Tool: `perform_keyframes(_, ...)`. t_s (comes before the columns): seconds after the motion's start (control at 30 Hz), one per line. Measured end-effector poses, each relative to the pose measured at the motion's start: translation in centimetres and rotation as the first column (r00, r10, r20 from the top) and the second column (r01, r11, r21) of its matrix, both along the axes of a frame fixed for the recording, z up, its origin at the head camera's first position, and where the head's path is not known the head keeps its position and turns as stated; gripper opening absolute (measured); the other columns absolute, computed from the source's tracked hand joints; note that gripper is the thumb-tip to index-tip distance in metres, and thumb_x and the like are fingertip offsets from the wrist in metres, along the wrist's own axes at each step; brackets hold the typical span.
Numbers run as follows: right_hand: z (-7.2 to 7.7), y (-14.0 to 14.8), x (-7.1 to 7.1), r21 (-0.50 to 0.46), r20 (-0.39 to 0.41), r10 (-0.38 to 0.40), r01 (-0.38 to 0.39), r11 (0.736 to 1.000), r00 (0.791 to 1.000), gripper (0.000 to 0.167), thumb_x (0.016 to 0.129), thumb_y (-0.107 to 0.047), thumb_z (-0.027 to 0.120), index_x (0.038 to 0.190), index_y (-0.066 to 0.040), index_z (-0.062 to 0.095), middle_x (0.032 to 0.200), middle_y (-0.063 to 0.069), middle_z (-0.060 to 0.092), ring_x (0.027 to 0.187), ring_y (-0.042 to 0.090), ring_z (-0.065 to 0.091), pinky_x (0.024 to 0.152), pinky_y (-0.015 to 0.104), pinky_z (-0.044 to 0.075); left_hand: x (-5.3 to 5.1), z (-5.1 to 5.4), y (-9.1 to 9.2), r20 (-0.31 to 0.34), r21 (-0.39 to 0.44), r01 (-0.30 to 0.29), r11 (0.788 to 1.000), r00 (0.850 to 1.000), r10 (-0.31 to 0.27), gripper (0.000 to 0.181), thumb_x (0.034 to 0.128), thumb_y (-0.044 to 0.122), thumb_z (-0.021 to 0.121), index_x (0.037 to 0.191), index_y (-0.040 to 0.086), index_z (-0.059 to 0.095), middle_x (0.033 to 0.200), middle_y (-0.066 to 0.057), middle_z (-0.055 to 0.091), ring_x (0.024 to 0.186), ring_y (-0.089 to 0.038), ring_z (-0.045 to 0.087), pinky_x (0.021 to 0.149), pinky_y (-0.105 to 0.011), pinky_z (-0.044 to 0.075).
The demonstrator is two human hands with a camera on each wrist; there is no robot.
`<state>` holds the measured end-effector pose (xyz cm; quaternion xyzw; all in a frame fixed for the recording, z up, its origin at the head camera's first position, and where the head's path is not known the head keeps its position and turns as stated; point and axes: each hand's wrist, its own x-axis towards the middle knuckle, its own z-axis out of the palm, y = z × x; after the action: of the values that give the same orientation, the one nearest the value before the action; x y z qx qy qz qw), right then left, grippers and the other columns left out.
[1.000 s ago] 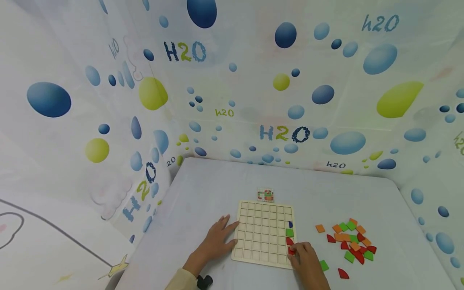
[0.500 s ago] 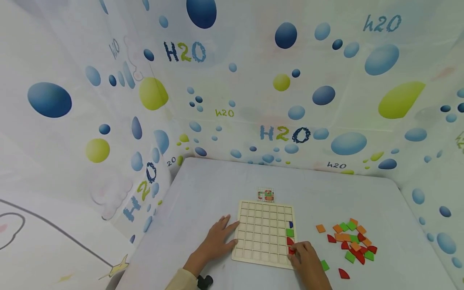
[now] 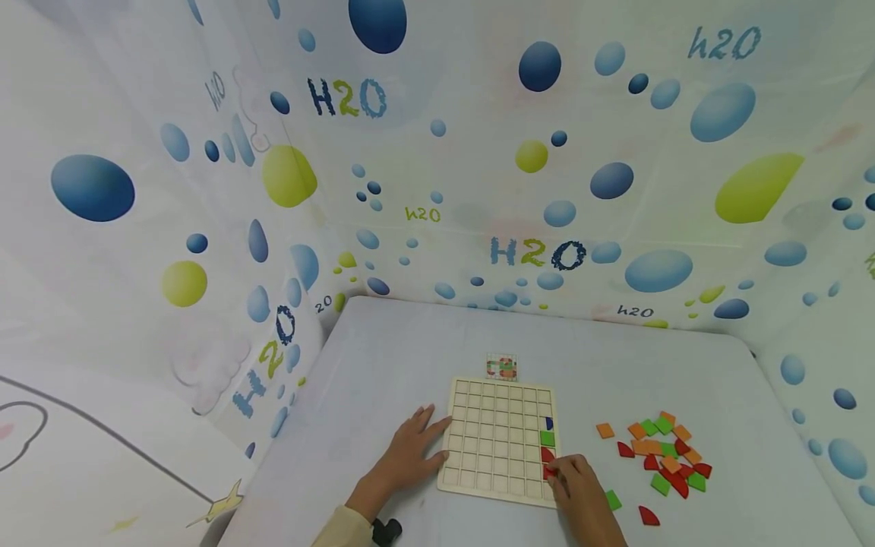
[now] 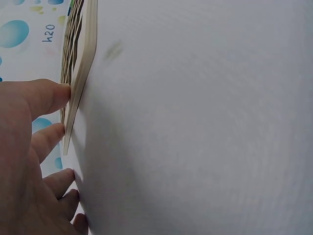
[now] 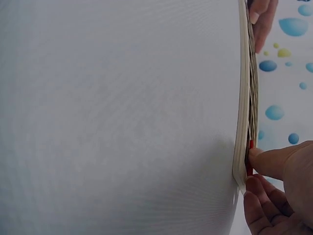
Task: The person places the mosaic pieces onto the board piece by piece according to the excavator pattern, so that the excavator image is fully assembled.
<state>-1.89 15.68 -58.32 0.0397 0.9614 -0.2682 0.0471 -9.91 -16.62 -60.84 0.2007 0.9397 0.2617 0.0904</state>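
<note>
A square pale wooden board with a grid of shallow compartments (image 3: 488, 448) is set on the white-covered table (image 3: 396, 342), at the lower centre of the head view. Its left edge is touched by the thumb and a fingertip of the left hand (image 3: 409, 450), whose fingers are spread; nothing is held by it. Near the board's lower right corner, a flat red piece (image 3: 549, 472) is pinched between the thumb and fingertips of the right hand (image 3: 579, 490). The piece is partly covered by the fingers, so whether it is fully seated in its compartment cannot be told.

Directly above it, in the same right-hand column, a red quarter-round piece (image 3: 548, 454), a green square piece (image 3: 548, 438) and a small dark blue rounded piece (image 3: 549, 423) are seated in succession. Just beyond the board's top edge, a small printed card with red, green and orange shapes (image 3: 502, 367) is laid.

At the lower right, a loose orange square (image 3: 604, 431), a red quarter-round tile (image 3: 649, 516) and a green square tile (image 3: 613, 500), partly hidden by the right hand, are scattered near a heap of orange, green and red tiles (image 3: 660, 427).
</note>
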Motion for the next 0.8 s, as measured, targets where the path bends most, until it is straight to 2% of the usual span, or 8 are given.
perform_keyframes(0.37,-0.06,-0.15,0.09,0.005,-0.012,-0.005,0.005,1.0,1.0,0.012,0.096,-0.006,0.075,0.107,-0.011,0.073,0.109,0.004,0.059,0.096,0.018,0.054,0.09,0.042,0.058,0.04,-0.07,0.01,-0.007,0.002,-0.001,1.0,1.0,0.001,0.06,0.1008,0.039,0.066,0.157,0.022,0.053,0.168,-0.019,0.037,0.157,-0.044,0.031,0.122,-0.067,0.031)
perform_keyframes(0.8,-0.03,-0.27,0.07,-0.012,-0.018,-0.01,0.01,1.0,1.0,0.008,0.098,-0.008,0.074,0.105,-0.012,0.072,0.103,0.001,0.056,0.092,0.015,0.053,0.083,0.038,0.056,0.11,0.08,0.13,-0.001,0.005,-0.006,1.0,1.0,0.006,0.059,0.1006,0.038,0.066,0.156,0.021,0.053,0.168,-0.019,0.037,0.157,-0.044,0.031,0.122,-0.067,0.031)
